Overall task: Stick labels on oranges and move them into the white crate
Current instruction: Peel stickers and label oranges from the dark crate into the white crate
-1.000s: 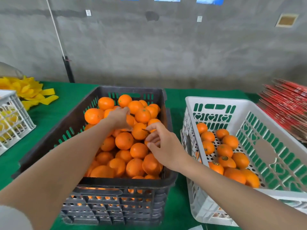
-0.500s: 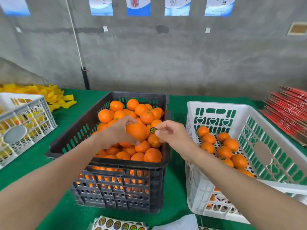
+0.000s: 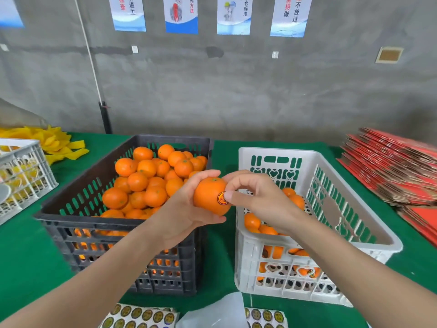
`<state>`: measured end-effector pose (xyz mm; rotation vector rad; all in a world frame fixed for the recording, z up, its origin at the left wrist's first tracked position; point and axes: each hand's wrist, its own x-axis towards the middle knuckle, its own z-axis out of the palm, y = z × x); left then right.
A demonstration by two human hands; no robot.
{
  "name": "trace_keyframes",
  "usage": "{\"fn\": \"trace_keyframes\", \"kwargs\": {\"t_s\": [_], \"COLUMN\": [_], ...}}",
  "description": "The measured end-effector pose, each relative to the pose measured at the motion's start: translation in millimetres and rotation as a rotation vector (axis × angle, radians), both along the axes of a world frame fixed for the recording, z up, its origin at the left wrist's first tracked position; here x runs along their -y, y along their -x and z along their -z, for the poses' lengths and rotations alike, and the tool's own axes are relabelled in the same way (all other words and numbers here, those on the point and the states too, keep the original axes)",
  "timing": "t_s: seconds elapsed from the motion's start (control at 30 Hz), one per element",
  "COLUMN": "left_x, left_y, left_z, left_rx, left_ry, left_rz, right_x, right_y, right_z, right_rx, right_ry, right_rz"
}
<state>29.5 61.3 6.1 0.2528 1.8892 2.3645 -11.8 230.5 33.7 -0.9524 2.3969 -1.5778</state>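
— Where is the orange (image 3: pixel 208 195) sitting?
— The left hand (image 3: pixel 179 216) is gripping it above the gap between the black crate (image 3: pixel 123 223) and the white crate (image 3: pixel 279 151).
— And the right hand (image 3: pixel 257 200)?
— It is pinching the orange's side, its thumb pressing the label (image 3: pixel 221 198).
— Anything nearby?
— Sticker sheets (image 3: pixel 142 316) are lying at the table's (image 3: pixel 23 256) near edge.
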Motion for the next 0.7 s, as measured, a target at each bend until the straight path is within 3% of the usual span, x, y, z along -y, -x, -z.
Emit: {"fn": "trace_keyframes", "kwargs": {"t_s": [0.1,0.27,0.47,0.53,0.7], "left_x": [-10.9,-27.4,-46.8,-53.3,-72.6], "left_y": [1.3,4.5,10.1,13.6,33.8], "left_z": [-1.2,4.2,9.0,9.0,4.1], "left_rx": [0.02,0.031,0.067,0.1,0.115], "left_ry": [0.027,0.064,0.033,0.007,-0.012], "left_rz": [0.0,-0.011,-0.026,-0.032,0.02], "right_x": [-11.9,-23.2,-35.7,-41.8,-68.0], "right_y": [-0.3,-5.1,-5.4,-1.8,29.5], "right_z": [-1.8,5.8,17.3,16.8,0.3], "right_rx": [-0.048,-0.286,-0.36,-0.278,0.26], "right_ry": [-0.061,-0.223,-0.146,-0.097,0.035], "right_rz": [0.006,0.095,0.245,0.245,0.033]}}
